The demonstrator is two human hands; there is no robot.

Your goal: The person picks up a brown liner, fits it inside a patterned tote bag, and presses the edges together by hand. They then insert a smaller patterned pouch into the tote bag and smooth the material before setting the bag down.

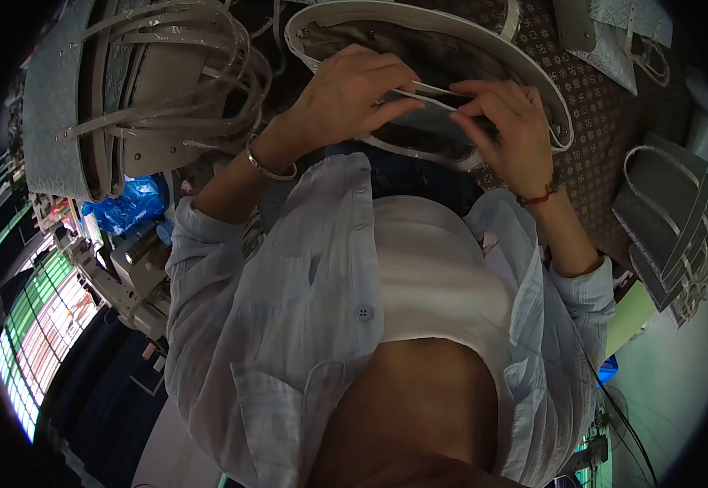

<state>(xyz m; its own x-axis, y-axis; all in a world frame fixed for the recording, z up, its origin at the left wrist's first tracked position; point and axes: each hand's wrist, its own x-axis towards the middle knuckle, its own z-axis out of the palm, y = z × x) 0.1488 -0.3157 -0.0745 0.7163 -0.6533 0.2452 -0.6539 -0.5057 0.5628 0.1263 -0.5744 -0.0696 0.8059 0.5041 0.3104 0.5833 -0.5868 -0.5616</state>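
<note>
An open handbag [443, 18] with a pale rim and a dark lining lies in front of me. My left hand [352, 93] bends over its near side, thumb and fingers closed on the pale edge. Facing it, my right hand [507, 122] pinches the same near edge with thumb and fingertips. A short stretch of the bag's white edge [434, 99] shows between the two hands. Below them a clear-wrapped handle [419, 154] curves toward my body. Part of the near rim is hidden behind my fingers.
Several grey bags [159, 106] with plastic-wrapped handles are stacked at the left. Beneath them sit a blue plastic bag [130, 203] and machine parts [122, 285]. More grey bags [667, 211] lie at the right, on and beside a brown patterned cover [594, 154].
</note>
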